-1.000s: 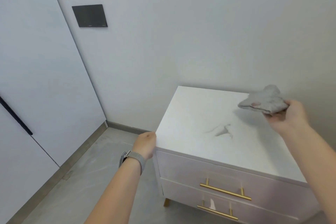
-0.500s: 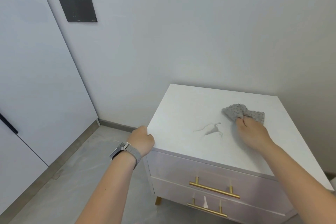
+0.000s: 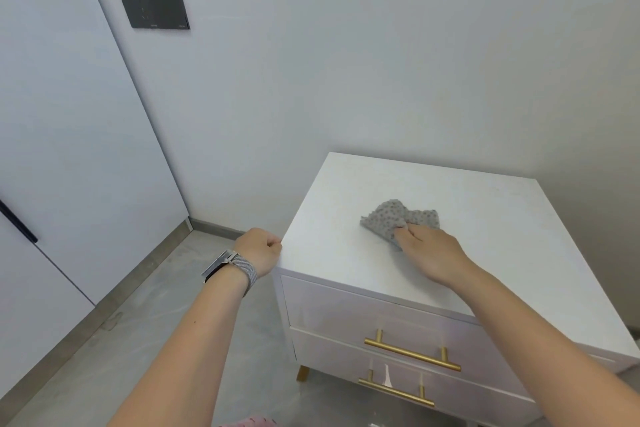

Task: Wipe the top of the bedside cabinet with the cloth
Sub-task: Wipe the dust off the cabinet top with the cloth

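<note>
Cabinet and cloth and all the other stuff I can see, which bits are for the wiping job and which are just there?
For the job:
- grey cloth
- white cabinet top
- right hand pressing the cloth down
- left hand at the cabinet's corner

Just there:
- gold drawer handles
- dark wall panel
- wristwatch
- grey floor

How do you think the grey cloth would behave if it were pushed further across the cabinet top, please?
The cloth looks floppy: it lies crumpled in folds under the right hand, so it would probably bunch rather than slide flat. Its nubbly texture may drag a little on the smooth cabinet top. It seems light and not fragile.
</note>
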